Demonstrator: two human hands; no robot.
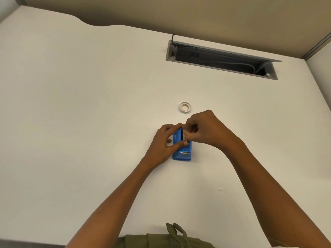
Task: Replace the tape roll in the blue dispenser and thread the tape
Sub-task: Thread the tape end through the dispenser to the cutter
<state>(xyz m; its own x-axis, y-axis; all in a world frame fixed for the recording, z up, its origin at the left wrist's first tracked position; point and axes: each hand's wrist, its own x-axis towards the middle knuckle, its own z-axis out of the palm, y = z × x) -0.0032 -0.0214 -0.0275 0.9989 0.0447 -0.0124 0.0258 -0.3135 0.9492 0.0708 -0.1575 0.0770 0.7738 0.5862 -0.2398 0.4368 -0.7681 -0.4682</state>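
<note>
The blue dispenser [182, 154] stands on the white desk [89, 122], its metal cutter facing me. My left hand [163, 142] grips its left side, thumb across the top and fingers curled round the far end. My right hand [204, 129] hovers over the dispenser's far half, its fingers pinching something small there; what it holds is hidden by the fingers. A white tape roll [185, 107] lies flat on the desk just beyond both hands, untouched.
A grey cable tray opening [222, 59] with wires sits in the desk at the back right. A beige partition wall [161, 13] runs behind the desk. Olive-green clothing [161, 240] shows at the near edge.
</note>
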